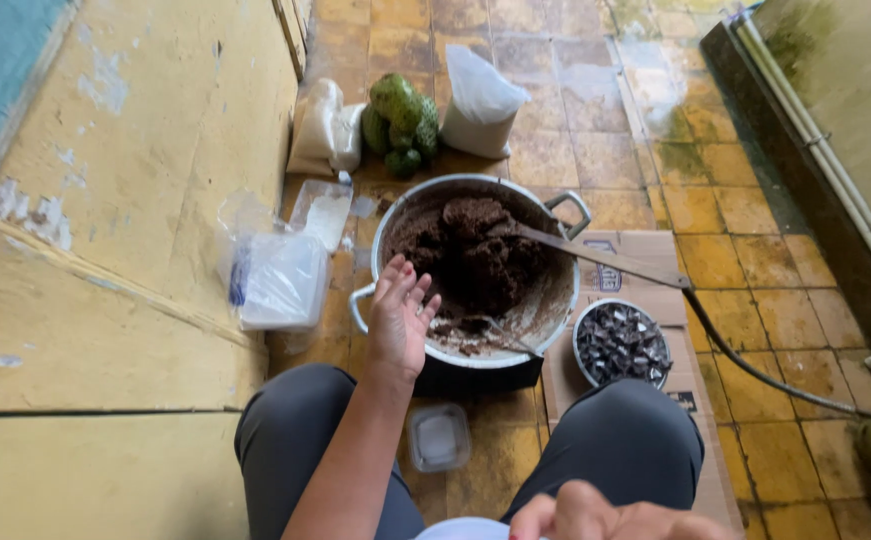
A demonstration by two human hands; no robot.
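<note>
My left hand (400, 315) hovers with fingers spread over the near-left rim of a big metal pot (559, 306) and holds nothing. The pot is full of a dark brown, crumbly mass (470, 255). A wooden paddle (595, 255) leans in it from the right, and a metal spoon (503, 335) lies near the front. My right hand (605, 520) is at the bottom edge, fingers curled, touching a pale object (465, 529) that is mostly cut off. Whether it grips that object is unclear.
A metal bowl of dark chopped pieces (619, 343) sits right of the pot on flattened cardboard (655, 300). A small clear tub (438, 437) lies between my knees. Clear plastic bags (277, 278), green spiky fruits (402, 120) and white sacks (480, 100) stand beyond. A black hose (755, 368) crosses the tiles.
</note>
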